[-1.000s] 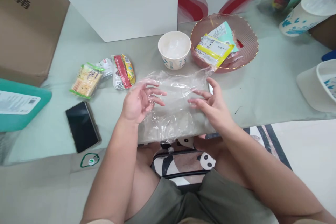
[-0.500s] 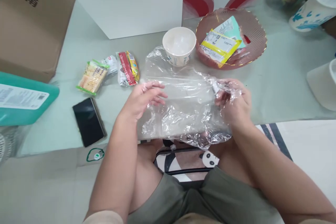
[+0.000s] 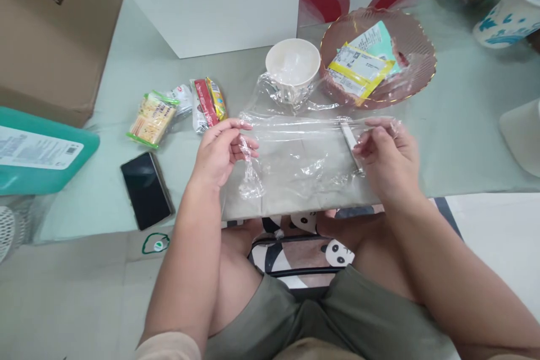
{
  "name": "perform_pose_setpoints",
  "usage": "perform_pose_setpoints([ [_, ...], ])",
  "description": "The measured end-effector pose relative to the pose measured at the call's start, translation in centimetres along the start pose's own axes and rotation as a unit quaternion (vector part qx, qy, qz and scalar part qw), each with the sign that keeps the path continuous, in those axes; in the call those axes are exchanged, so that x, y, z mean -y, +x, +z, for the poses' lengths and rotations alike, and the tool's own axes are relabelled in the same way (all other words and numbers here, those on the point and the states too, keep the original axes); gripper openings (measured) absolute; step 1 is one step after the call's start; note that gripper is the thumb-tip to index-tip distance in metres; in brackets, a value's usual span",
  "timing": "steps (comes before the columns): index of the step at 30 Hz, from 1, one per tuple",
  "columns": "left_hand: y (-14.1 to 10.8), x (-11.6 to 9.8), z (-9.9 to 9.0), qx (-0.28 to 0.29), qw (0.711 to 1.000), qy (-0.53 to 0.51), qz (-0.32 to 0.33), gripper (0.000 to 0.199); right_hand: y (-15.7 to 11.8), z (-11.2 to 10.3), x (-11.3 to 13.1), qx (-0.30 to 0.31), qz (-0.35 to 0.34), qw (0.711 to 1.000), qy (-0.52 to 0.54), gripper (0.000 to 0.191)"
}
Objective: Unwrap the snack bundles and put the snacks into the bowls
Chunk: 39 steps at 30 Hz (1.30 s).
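Observation:
A clear plastic bag or sheet of film (image 3: pixel 295 149) is stretched between my hands above the table's front edge. My left hand (image 3: pixel 221 152) pinches its left end, and a crumpled part hangs below the fingers. At the other end my right hand (image 3: pixel 390 149) is closed on the film. A narrow white strip (image 3: pixel 351 143) lies beside the right fingers; whether it is held I cannot tell. Behind the film stands a white paper bowl (image 3: pixel 293 62), with some crinkled film around its lower front.
A pink glass dish (image 3: pixel 413 87) with several packets stands behind the right hand. Left are wrapped crackers (image 3: pixel 152 119), a red snack packet (image 3: pixel 205 104), a phone (image 3: pixel 147 191) and a teal container (image 3: pixel 76 129). A large white box (image 3: pixel 219 11) is at the back.
The film was loose and bunched over the table edge; now it is pulled straighter between my hands. My right hand has moved right, and the left fingers have closed on the film.

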<state>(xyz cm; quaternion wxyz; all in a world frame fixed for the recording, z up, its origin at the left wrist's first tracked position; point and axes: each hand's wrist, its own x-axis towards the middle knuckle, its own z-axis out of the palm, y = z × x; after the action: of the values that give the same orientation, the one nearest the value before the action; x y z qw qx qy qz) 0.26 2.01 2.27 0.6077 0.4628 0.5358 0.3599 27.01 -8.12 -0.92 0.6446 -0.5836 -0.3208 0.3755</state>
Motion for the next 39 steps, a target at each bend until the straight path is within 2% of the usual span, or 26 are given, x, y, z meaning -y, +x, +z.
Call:
perform_pose_setpoints([
  [2, -0.1, 0.0, -0.1, -0.004, 1.000, -0.009, 0.004, 0.012, 0.1, -0.2, 0.1, 0.034, 0.021, 0.999, -0.003, 0.023],
  [4, -0.1, 0.0, -0.1, 0.010, 1.000, -0.008, -0.001, 0.019, 0.0, -0.3, 0.3, 0.071, 0.046, 0.995, -0.050, 0.027],
  [7, -0.1, 0.2, -0.3, 0.053, 0.998, 0.038, -0.017, 0.029, -0.3, -0.3, 0.6, 0.085, 0.056, 0.990, -0.093, 0.022],
  [9, 0.0, 0.3, -0.4, 0.053, 0.997, 0.059, -0.015, 0.026, -0.3, -0.3, 0.7, 0.085, 0.060, 0.991, -0.080, 0.024],
  [11, 0.2, 0.4, -0.6, 0.021, 0.999, 0.046, 0.002, 0.025, -0.2, -0.3, 0.8, 0.075, 0.070, 0.993, -0.057, 0.032],
  [15, 0.1, 0.2, -1.1, -0.032, 0.998, 0.015, 0.053, 0.053, 0.0, -0.1, 1.0, 0.024, 0.077, 0.996, -0.037, 0.051],
  [17, -0.1, 0.1, -1.3, -0.041, 0.995, 0.005, 0.086, 0.060, 0.0, 0.0, 1.2, -0.004, 0.065, 0.997, -0.028, 0.052],
  [19, -0.3, -0.1, -1.3, -0.049, 0.991, -0.016, 0.123, 0.057, 0.0, 0.1, 1.4, -0.017, 0.054, 0.998, -0.009, 0.049],
  [23, -0.6, -0.3, -1.3, -0.051, 0.980, -0.053, 0.183, 0.027, -0.1, 0.0, 1.5, -0.044, 0.004, 0.999, 0.030, 0.044],
  [25, -0.7, -0.3, -1.3, -0.042, 0.978, -0.037, 0.202, 0.022, -0.3, -0.3, 1.4, -0.049, -0.028, 0.998, 0.033, 0.030],
  [27, -0.7, -0.1, -1.3, -0.042, 0.977, 0.010, 0.210, 0.023, -0.5, -0.5, 1.2, -0.025, -0.048, 0.998, 0.017, 0.021],
  [29, -0.7, 0.2, -1.2, -0.062, 0.973, 0.075, 0.207, 0.027, -0.7, -0.8, 1.1, 0.013, -0.066, 0.997, -0.024, 0.028],
  [31, -0.4, 0.5, -1.3, -0.091, 0.963, 0.139, 0.211, 0.019, -0.8, -1.0, 1.0, 0.035, -0.081, 0.991, -0.101, 0.040],
  [32, -0.3, 0.7, -1.4, -0.103, 0.956, 0.167, 0.218, 0.013, -0.8, -1.0, 1.0, 0.038, -0.088, 0.985, -0.147, 0.039],
  [34, 0.0, 1.0, -1.6, -0.125, 0.938, 0.204, 0.252, 0.004, -0.7, -1.1, 0.8, 0.029, -0.109, 0.966, -0.233, 0.025],
  [37, 0.2, 1.2, -1.9, -0.145, 0.912, 0.211, 0.319, 0.007, -0.6, -1.1, 0.7, -0.021, -0.192, 0.931, -0.310, 0.005],
  [39, 0.0, 1.1, -1.9, -0.125, 0.908, 0.185, 0.355, 0.011, -0.6, -1.2, 0.8, -0.052, -0.243, 0.915, -0.318, 0.003],
])
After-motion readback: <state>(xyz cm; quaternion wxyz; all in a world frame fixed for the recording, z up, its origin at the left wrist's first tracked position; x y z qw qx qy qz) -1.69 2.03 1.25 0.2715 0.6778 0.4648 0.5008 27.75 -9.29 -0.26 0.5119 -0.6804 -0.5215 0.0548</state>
